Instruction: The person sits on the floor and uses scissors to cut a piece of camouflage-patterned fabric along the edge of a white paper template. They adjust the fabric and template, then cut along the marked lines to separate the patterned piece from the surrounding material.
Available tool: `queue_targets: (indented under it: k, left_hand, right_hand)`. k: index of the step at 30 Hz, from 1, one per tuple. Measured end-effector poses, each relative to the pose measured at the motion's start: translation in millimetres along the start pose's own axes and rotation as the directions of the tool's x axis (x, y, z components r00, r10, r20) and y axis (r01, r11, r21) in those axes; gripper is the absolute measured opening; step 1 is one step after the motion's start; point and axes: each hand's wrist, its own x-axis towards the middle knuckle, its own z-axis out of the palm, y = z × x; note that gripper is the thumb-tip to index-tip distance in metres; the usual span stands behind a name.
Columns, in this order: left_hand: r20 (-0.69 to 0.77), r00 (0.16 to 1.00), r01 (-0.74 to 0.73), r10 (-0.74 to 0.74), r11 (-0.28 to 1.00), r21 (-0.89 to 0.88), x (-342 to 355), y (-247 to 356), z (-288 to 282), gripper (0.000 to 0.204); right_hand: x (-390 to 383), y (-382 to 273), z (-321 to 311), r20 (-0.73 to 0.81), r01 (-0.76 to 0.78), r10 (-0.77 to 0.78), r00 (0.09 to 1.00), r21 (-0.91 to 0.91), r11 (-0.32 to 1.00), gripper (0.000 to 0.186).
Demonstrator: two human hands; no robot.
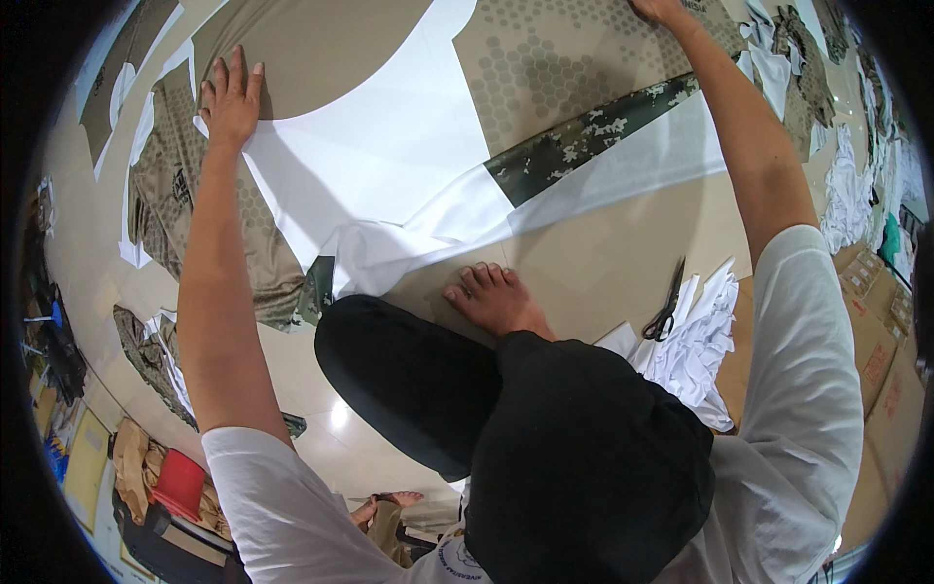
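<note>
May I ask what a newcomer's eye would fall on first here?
Probably the white and brown printed fabric across the top, the left hand spread at its left, the right hand at the picture's top edge. Next, right of centre, black scissors by white scraps; lower left, a red object.

right hand [664, 11], partly cut off by top edge | brown fabric [545, 73], cropped there too | another person's foot [406, 498], body mostly hidden from me | dark heap [64, 362] leftward, too unclear to name
</note>
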Motion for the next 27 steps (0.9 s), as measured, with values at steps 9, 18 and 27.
queue_targets:
  k: [9,18,27]
  left_hand:
    - [-0.122,0.936,-0.352,0.33,0.876,-0.331,-81,72,-68,0.039]
    - [0.281,0.75,-0.487,0.599,0.787,-0.379,-246,106,-89,0.018]
    - [0.253,0.942,-0.025,0.222,0.795,-0.606,-258,100,-101,0.011]
  right_hand:
    - [-82,-18,-39,-0.118,0.308,-0.301,0.946,0.04,0.951,0.058]
    - [-236,1,-18,-0.05,0.51,-0.521,0.852,0.303,0.805,0.019]
    - [-240,1,-2,-0.291,0.53,-0.454,0.842,0.285,0.799,0.016]
